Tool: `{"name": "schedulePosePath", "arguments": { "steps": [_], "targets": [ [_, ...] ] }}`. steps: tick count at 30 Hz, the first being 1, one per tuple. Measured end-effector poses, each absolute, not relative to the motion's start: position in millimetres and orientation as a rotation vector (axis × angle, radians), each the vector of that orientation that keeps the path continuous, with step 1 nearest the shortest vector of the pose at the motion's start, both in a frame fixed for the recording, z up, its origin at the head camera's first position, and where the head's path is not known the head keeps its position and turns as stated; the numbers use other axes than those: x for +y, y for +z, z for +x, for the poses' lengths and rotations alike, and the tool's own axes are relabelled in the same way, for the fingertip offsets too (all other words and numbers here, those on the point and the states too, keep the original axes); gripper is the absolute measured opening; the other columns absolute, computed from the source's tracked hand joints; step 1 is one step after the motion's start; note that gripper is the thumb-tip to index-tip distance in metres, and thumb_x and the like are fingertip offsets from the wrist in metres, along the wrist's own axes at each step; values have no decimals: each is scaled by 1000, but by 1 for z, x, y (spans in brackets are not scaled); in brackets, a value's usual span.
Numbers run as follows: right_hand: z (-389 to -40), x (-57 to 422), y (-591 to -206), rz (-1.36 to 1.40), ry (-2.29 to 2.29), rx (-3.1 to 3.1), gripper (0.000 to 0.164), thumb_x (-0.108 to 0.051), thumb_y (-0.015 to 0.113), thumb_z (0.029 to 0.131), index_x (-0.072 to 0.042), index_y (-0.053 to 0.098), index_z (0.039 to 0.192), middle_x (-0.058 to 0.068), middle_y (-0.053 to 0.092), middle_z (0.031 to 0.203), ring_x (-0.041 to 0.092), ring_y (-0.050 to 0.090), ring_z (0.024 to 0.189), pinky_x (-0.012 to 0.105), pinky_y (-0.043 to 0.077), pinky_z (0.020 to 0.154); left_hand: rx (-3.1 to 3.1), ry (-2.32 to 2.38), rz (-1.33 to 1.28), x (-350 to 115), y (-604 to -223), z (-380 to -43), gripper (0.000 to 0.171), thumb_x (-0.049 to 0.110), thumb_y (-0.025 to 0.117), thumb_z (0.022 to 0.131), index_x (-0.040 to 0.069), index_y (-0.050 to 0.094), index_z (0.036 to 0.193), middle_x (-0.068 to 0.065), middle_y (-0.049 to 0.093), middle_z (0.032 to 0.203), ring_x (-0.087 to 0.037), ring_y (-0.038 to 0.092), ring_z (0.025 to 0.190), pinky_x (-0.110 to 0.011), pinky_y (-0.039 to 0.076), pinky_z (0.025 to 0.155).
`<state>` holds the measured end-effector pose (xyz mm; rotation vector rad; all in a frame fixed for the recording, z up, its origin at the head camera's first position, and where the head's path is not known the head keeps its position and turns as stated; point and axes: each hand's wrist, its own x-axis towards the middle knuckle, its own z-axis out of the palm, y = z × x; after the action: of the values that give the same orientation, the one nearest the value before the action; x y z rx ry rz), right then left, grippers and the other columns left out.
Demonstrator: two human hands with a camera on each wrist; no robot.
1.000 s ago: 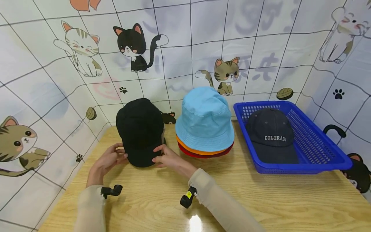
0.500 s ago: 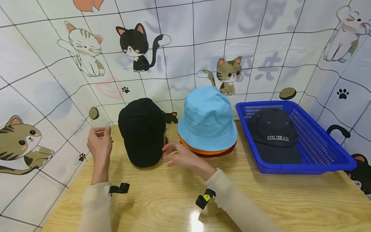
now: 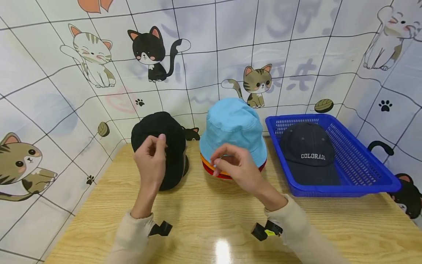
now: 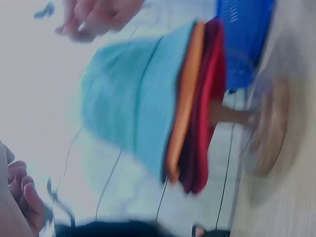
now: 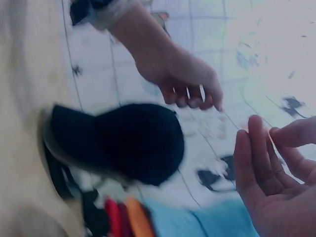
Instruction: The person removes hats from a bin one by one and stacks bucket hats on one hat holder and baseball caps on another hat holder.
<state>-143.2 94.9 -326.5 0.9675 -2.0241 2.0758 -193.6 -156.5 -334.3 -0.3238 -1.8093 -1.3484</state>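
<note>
My left hand (image 3: 151, 159) is raised in front of a black baseball cap (image 3: 176, 146), partly covering it in the head view. Its fingers are loosely bent with nothing in them. Before the stack of bucket hats hovers my right hand (image 3: 239, 167), fingers relaxed, thumb apart, also holding nothing. The top hat of that stack is a light blue bucket hat (image 3: 234, 121); orange, dark red and red brims (image 4: 185, 103) show beneath it. In the right wrist view the black cap (image 5: 138, 140) sits apart from both hands, with another brim below it.
A blue plastic basket (image 3: 366, 165) stands at the right, with a dark grey "COLORADO" baseball cap (image 3: 308, 146) inside. The bucket hats sit on a wooden stand (image 4: 269, 128). A cat-patterned backdrop (image 3: 204, 58) rises behind the wooden table (image 3: 197, 220).
Both hands have left the black cap's brim. The left hand rose and then moved right in front of the cap; the right hand moved right to the bucket hats.
</note>
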Motion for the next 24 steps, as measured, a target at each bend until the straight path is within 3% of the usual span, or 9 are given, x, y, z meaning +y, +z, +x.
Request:
{"name": "schedulePosePath", "arguments": {
  "steps": [5,9,13,15,18,20,22,24],
  "targets": [
    [-144,150,-316,826,1925,-1926,12,8,56,99,18,60,104,2,70,89,16,69,64,30,62,68,-1879,-1197,-665,-107,-342,-175,30,12,68,100,8,63,71,1,53,56,-4,45,52,-16,37,52],
    [-146,203,-307,586,1733,-2085,16,-1,59,103,12,61,111,-2,73,93,13,72,69,25,62,71,-1981,-1203,-906,-68,-353,-162,26,14,67,100,10,65,74,4,56,58,-2,49,52,-15,42,51],
    [-154,257,-305,271,1510,-2388,29,-20,56,108,0,56,129,-1,69,113,0,71,86,19,60,77,-2150,-1284,-1066,-30,-359,-154,22,18,63,102,10,70,83,3,63,63,0,56,56,-14,48,56],
    [-159,282,-309,128,1469,-2520,40,-29,50,110,-3,48,140,10,61,130,-4,65,95,18,60,79,-2270,-1337,-1112,-12,-363,-151,19,23,62,103,10,72,93,1,71,72,2,61,62,-13,51,62],
    [-164,316,-317,-31,1499,-2652,58,-36,42,111,2,31,154,31,43,149,19,63,119,18,59,80,-2472,-1368,-1149,17,-371,-149,21,31,60,104,13,69,111,2,77,86,6,64,69,-13,52,66],
    [-165,337,-323,-112,1529,-2716,68,-39,39,111,6,19,158,38,27,157,41,51,134,21,61,81,-2588,-1371,-1152,35,-379,-148,25,35,58,104,17,65,120,3,78,95,7,65,72,-13,52,68],
    [-164,355,-329,-174,1582,-2764,75,-42,37,111,9,9,159,41,13,162,58,30,144,31,63,84,-2670,-1397,-1111,51,-387,-148,28,37,59,104,20,62,126,3,78,102,6,67,76,-13,52,69],
    [-163,369,-336,-239,1610,-2810,81,-45,37,111,10,3,160,41,5,164,62,22,146,43,63,88,-2699,-1444,-1064,64,-393,-149,33,38,61,103,21,59,131,3,75,113,4,69,83,-14,53,73]
  ]
}}
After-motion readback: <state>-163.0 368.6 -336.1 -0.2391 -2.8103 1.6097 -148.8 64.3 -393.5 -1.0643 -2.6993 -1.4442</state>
